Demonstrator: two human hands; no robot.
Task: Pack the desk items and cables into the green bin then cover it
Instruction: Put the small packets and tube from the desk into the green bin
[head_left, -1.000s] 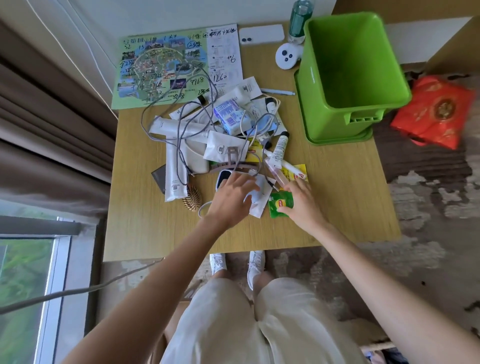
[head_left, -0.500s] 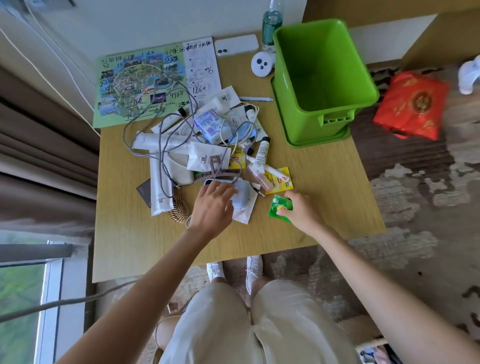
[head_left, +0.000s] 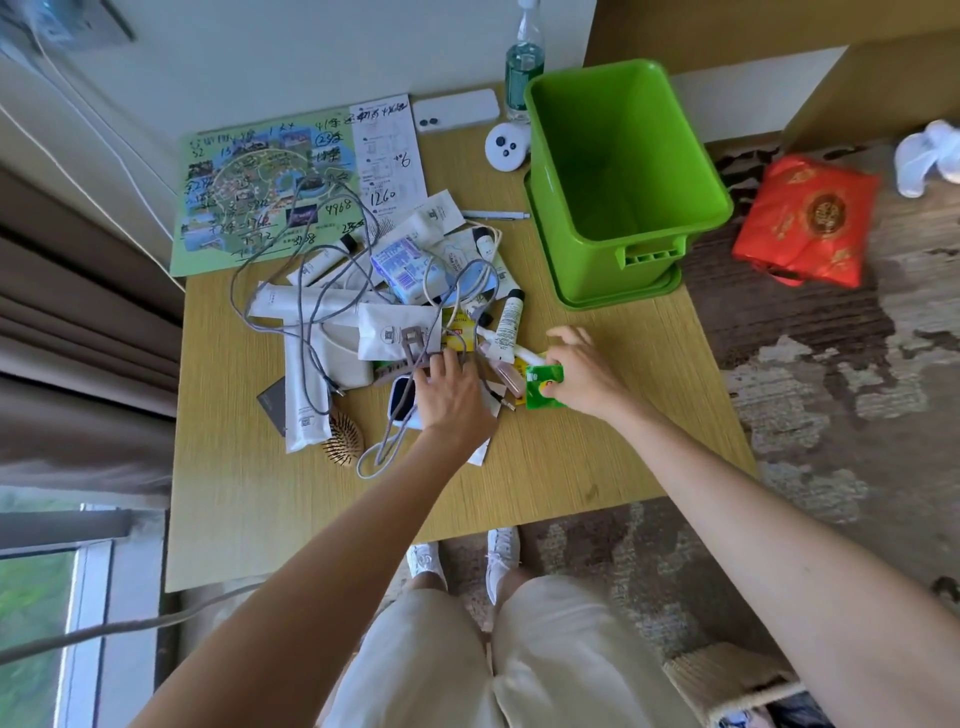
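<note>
An empty green bin (head_left: 670, 218) stands on its green lid (head_left: 623, 299) at the desk's far right. A heap of white tubes, sachets and a tangled grey cable (head_left: 306, 291) covers the desk's middle. My left hand (head_left: 452, 395) rests flat on the heap's near edge, fingers spread over a white packet and a dark phone-like item (head_left: 401, 397). My right hand (head_left: 582, 371) pinches a small green tea sachet (head_left: 543, 387) at the heap's right edge. A yellow sachet (head_left: 460, 332) lies just behind.
A green map sheet (head_left: 260, 187), a white phone (head_left: 454, 111), a round white device (head_left: 505, 147), a bottle (head_left: 524, 67) and a pen (head_left: 496, 214) lie at the back. A small wooden brush (head_left: 343, 441) sits near the front. A red bag (head_left: 810, 218) lies on the floor.
My right hand has picked up the green sachet and shifted slightly right. My left hand has slid a little further onto the heap. The camera has tilted back.
</note>
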